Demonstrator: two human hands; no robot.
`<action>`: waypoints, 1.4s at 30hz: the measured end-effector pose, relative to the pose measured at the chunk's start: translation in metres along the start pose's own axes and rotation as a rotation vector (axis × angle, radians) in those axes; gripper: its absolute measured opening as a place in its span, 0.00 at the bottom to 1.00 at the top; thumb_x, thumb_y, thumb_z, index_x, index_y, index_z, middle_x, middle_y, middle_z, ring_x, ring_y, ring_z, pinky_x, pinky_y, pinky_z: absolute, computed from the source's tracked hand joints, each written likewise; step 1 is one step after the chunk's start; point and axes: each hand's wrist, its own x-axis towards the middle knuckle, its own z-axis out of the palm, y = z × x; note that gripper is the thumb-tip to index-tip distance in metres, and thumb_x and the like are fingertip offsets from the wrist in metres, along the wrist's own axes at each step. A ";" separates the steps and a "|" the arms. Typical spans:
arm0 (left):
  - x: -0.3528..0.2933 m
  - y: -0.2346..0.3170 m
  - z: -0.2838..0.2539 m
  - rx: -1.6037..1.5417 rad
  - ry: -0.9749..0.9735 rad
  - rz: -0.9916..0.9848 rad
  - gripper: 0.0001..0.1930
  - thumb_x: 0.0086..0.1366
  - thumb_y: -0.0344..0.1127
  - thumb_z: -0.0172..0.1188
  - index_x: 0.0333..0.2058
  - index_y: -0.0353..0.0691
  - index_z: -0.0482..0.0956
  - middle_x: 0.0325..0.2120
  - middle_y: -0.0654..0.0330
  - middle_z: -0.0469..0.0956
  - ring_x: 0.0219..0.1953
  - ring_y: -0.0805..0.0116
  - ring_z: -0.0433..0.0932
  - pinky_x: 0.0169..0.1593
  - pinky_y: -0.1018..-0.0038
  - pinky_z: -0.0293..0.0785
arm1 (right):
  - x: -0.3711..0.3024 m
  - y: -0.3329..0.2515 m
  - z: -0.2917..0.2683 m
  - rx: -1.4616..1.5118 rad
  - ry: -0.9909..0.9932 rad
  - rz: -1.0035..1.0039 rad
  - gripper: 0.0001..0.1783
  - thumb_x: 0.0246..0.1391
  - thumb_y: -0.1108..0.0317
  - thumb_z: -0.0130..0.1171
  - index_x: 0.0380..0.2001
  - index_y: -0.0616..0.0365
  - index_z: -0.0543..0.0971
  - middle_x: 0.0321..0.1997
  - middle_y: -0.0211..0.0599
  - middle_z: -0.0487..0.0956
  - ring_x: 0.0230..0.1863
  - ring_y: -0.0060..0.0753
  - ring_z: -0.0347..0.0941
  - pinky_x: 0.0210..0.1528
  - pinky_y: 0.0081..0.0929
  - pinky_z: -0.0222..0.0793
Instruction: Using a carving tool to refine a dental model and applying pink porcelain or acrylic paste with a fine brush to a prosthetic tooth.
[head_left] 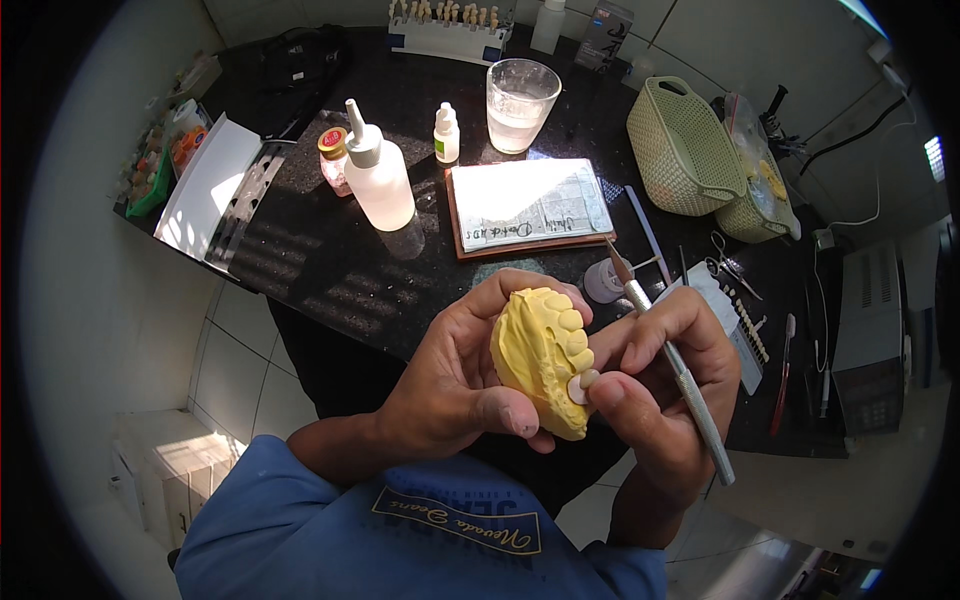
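My left hand (455, 370) grips a yellow dental cast (535, 360), its fingers behind the base and its thumb near the lower edge. A row of molded teeth faces right. Near the cast's lower right, my right thumb and a finger pinch a small whitish tooth-shaped piece (580, 385) against the model; whether it is seated there I cannot tell. My right hand (665, 390) also carries a carving knife (680, 370) with a knurled metal handle, lying across the fingers with its brown pointed blade up and away from the cast.
On the black counter stand a squeeze bottle (378, 185), a dropper bottle (446, 135), a red-lidded jar (333, 160) and a glass of liquid (520, 105). Beyond my hands lies a paper-covered board (535, 205). To the right are a small jar (603, 281), scissors (735, 265) and green baskets (685, 150).
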 end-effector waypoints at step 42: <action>-0.001 0.004 0.003 0.089 0.103 -0.055 0.45 0.38 0.56 0.76 0.49 0.38 0.62 0.49 0.54 0.63 0.45 0.68 0.74 0.50 0.73 0.74 | 0.001 -0.004 -0.001 0.042 0.003 -0.004 0.11 0.46 0.80 0.62 0.29 0.63 0.68 0.28 0.48 0.79 0.32 0.27 0.77 0.37 0.24 0.74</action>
